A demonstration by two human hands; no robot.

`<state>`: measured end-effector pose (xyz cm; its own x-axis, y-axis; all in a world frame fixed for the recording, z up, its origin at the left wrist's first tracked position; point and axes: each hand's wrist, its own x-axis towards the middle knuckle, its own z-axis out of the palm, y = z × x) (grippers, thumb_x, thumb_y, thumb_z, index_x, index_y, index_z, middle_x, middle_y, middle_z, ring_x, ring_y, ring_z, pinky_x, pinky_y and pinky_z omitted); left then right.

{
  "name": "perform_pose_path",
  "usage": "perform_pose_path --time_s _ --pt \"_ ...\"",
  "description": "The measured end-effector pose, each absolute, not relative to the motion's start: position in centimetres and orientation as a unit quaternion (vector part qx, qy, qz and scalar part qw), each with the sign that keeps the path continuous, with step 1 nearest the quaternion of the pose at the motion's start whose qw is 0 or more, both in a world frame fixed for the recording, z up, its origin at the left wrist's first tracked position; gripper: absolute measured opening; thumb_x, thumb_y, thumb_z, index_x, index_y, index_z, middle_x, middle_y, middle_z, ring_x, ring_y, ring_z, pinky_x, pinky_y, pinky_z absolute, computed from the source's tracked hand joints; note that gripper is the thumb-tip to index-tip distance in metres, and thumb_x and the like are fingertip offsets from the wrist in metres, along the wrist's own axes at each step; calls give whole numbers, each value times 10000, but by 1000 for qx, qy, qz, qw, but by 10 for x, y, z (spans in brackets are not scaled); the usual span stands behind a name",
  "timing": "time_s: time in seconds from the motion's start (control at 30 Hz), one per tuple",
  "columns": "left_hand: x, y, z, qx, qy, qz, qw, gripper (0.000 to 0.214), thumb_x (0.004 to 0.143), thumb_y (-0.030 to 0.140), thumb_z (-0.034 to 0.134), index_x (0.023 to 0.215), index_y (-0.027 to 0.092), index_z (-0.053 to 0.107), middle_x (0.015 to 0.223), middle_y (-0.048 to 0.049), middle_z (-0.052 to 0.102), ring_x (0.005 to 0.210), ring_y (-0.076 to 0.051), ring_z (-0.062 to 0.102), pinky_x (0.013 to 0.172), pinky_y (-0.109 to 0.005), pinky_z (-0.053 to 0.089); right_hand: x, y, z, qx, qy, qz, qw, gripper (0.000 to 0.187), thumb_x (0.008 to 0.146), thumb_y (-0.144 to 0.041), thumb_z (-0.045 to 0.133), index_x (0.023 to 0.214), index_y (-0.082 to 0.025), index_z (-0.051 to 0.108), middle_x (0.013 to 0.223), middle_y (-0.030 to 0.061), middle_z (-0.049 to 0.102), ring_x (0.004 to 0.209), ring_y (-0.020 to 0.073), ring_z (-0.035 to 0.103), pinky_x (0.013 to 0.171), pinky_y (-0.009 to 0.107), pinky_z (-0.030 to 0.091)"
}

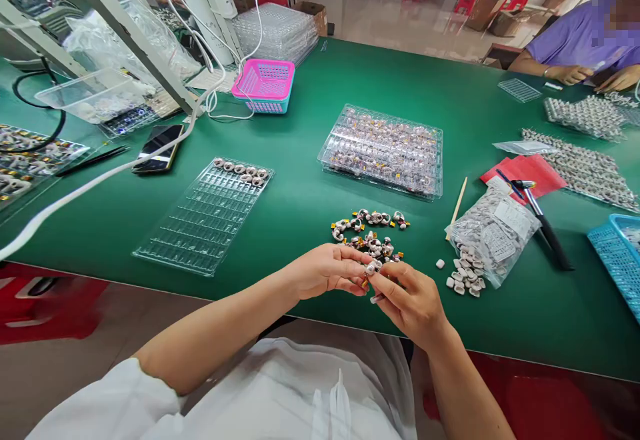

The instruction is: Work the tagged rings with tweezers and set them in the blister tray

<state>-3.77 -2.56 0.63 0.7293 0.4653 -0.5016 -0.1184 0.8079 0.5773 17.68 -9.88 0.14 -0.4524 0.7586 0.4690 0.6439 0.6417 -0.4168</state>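
A clear tray (200,227) lies on the green desk (300,200). Over the desk's near edge, the left hand (325,270) and right hand (410,301) meet. The fingers of both pinch one small part (371,268), too tiny to make out. It sits just before a loose pile of parts (370,230). A bag (495,227) lies further right.

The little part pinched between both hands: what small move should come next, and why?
Probably the left hand carries the little part to the clear tray and sets it beside the pieces in its top row. The right hand also pinches it, the tray's other pockets look free, and a loose pile waits nearby.
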Motion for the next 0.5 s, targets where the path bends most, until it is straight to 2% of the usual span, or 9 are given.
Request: perform_pose_path --time_s 0.13,0.23,0.37,0.43,0.5 --pt "-38 -22 5 263 311 130 904 354 658 238 880 946 75 756 784 -72 751 671 -152 717 730 -277 565 181 -96 3 -389 -873 85 281 364 911 -177 595 1260 -283 591 1062 92 694 840 176 668 729 301 534" --pt "-37 -20 5 277 311 129 900 285 638 223 872 868 91 768 735 -62 745 642 -147 699 706 -283 566 180 -96 0 -387 -869 123 283 365 921 -177 575 1264 -299 585 1085 85 676 824 162 664 736 299 540" --pt "-34 -19 7 314 339 155 873 244 635 235 847 813 96 756 678 -48 722 581 -127 666 642 -264 557 172 -101 -2 -404 -791 233 396 310 921 -151 562 1194 -288 611 1036 69 644 835 165 642 686 283 537" --pt "-31 -19 10 326 349 177 860 228 643 234 825 797 96 731 692 -49 718 574 -124 664 616 -255 554 169 -105 0 -449 -701 285 474 229 961 -180 503 1118 -270 642 1008 68 636 812 169 622 643 287 517" --pt "-28 -18 13 330 351 200 853 205 646 219 799 771 103 686 712 -51 717 585 -131 671 602 -256 557 169 -109 3 -492 -619 315 525 264 1004 -221 417 1044 -252 676 1025 79 636 847 186 618 664 313 510"
